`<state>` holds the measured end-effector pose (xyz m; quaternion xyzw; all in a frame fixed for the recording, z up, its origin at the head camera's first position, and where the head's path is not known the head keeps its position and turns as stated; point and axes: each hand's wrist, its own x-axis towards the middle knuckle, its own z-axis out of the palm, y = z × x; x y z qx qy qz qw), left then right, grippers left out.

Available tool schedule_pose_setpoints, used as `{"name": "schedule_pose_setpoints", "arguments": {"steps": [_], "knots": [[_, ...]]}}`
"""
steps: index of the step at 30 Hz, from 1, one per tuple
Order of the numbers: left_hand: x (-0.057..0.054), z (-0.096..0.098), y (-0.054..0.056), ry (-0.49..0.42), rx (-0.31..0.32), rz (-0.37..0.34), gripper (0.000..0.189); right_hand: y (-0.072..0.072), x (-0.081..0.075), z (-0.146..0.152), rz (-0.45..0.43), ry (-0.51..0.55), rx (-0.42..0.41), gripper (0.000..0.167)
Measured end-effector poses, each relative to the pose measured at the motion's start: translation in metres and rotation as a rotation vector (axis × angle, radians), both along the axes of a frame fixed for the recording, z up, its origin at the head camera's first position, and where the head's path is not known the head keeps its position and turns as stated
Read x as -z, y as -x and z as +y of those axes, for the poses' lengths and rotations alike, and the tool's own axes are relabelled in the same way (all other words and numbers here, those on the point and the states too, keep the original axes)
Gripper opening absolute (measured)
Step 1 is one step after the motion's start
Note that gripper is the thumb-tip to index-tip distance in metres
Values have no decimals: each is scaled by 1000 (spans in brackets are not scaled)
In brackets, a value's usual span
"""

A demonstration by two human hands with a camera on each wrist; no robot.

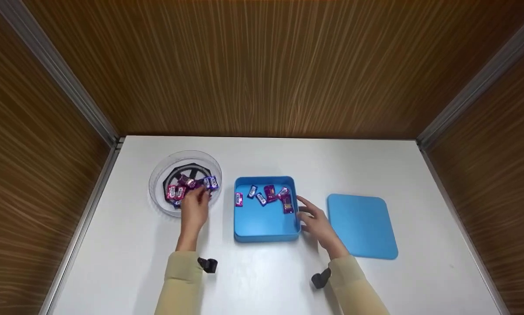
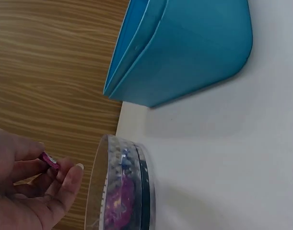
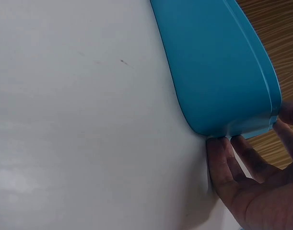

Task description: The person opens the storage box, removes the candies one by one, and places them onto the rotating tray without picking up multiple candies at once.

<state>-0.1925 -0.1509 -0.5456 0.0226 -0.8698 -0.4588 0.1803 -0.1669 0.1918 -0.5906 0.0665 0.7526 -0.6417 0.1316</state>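
My left hand (image 1: 195, 209) is over the near right side of a round clear plastic bowl (image 1: 157, 168). In the left wrist view its thumb and fingers pinch a small candy (image 2: 50, 160) in a magenta wrapper, raised beside the bowl's rim. Red, purple and blue wrapped candies (image 1: 171, 191) lie in the bowl. Right of it stands an open blue square box (image 1: 262, 224), with several wrapped candies (image 1: 261, 199) spread over its floor. My right hand (image 1: 318, 223) rests its fingertips against the box's right wall, fingers extended and one up at the rim.
A flat blue lid (image 1: 361, 225) lies on the white table (image 1: 262, 280) to the right of the box. Wood-grain panels (image 1: 262, 70) with metal edging rise behind the table and at both sides.
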Motion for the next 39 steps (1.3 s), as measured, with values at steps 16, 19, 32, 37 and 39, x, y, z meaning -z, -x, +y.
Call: {"name": "schedule_pose_setpoints", "arguments": {"steps": [16,19,32,37,39], "knots": [[16,-50,18,-287,-270,-217,19,0,0,0,-1,-24,7,57],[17,-55,19,-230,-337,-212,15,0,-1,0,1,9,8,57],[19,-68,30,-346,-335,-273,23,0,0,0,-13,5,14,58],[20,-72,34,-261,-332,-277,31,-1,-9,-2,-21,-14,-5,58],[20,-74,34,-245,-321,-275,36,-3,-18,-4,-26,-14,-16,58]]}}
